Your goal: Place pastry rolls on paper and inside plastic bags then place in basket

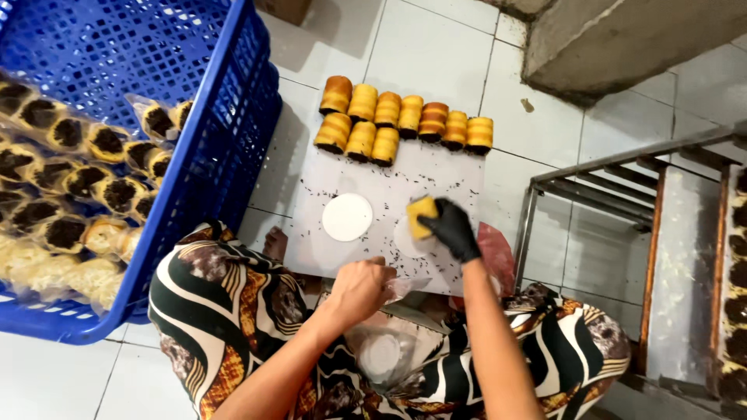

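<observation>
My right hand (451,228), in a black glove, holds a yellow roll cake slice (422,214) over a white paper disc (408,241) on the white board (389,175). My bare left hand (359,289) grips clear plastic wrapping (405,289) at the board's near edge, above a clear bag of white discs (381,354) in my lap. Another white disc (347,217) lies on the board to the left. Several golden roll cake slices (401,120) stand in two rows at the board's far edge. Dark crumbs dot the board.
A blue plastic crate (226,140) at left holds several wrapped rolls with dark topping (85,179). A metal rack (622,202) stands at right with more cakes at its edge (735,280). White floor tiles and a concrete step (622,39) lie beyond.
</observation>
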